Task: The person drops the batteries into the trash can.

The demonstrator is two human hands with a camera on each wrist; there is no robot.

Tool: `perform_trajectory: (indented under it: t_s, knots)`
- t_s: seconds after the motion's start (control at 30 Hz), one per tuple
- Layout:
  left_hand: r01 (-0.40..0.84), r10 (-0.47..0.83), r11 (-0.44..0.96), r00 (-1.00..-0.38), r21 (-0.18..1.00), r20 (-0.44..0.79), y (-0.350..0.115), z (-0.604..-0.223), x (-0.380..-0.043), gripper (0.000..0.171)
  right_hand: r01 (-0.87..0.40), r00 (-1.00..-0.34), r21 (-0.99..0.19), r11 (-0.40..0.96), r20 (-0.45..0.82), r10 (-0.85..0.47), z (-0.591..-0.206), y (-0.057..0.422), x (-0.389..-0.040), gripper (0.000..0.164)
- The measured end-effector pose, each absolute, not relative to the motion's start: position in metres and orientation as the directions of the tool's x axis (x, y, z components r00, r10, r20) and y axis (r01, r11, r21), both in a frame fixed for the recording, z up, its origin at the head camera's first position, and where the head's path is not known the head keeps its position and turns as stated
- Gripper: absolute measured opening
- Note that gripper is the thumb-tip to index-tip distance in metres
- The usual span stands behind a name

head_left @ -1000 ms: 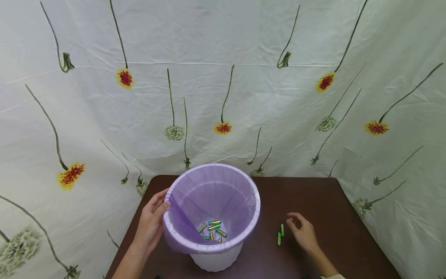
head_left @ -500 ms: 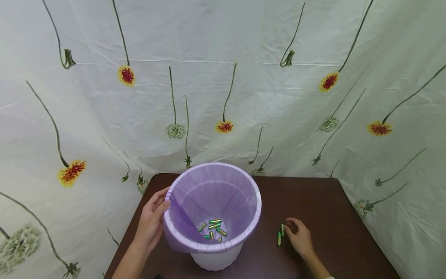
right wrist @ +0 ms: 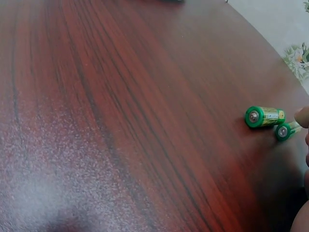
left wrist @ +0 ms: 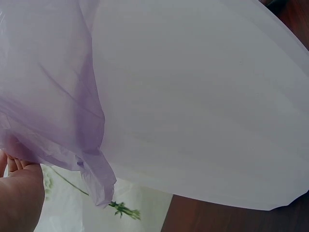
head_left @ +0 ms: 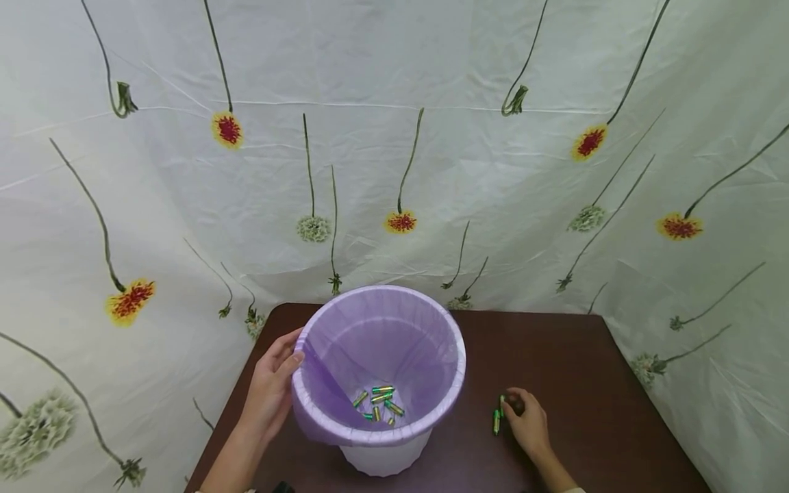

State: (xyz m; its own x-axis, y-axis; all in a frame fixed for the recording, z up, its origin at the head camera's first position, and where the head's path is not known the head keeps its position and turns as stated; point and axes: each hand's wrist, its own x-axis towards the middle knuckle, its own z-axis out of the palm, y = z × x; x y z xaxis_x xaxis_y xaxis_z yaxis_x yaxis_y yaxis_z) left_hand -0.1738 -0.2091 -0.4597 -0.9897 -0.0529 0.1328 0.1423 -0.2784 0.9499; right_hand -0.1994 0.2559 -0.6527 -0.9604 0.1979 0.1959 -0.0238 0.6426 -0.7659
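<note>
A purple-lined white bin (head_left: 383, 457) stands on the table; my left hand (head_left: 268, 383) grips its rim at the left, thumb over the edge and fingers outside. In the left wrist view, the loose purple liner (left wrist: 91, 145) partly covers that hand (left wrist: 21, 193). Several green and gold batteries (head_left: 381, 398) lie at the bottom of the bin. To the right of it, two more lie side by side on the table. My right hand (head_left: 529, 421) pinches the farther battery (head_left: 502, 400) between thumb and index finger. The nearer battery (right wrist: 263, 117) lies beside it, untouched.
The dark brown wooden table (head_left: 579, 370) extends to the right and behind the bin. A pale flower-printed cloth (head_left: 370, 171) hangs round its back and sides. A small dark object (head_left: 283, 487) shows at the bottom edge, left of the bin.
My right hand has moved left to the farther battery, its thumb and index finger coming onto it. The left hand keeps its grip on the rim. The head view has shifted slightly.
</note>
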Motion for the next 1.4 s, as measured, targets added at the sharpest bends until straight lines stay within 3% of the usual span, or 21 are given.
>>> perform_trajectory:
  t_s: [0.93,1.4]
  knots:
    - [0.146,-0.055,-0.275,-0.989,0.95,0.136,-0.209,-0.461,-0.175,0.044,0.028,-0.979,-0.722,0.691,0.122,0.166,-0.649,0.258,-0.205,0.025]
    - [0.143,-0.051,-0.282,-0.99,0.949,0.134,-0.209,-0.461,-0.175,0.043,-0.015,-0.968,-0.625,0.781,0.204,0.145,-0.663,0.271,-0.194,0.022]
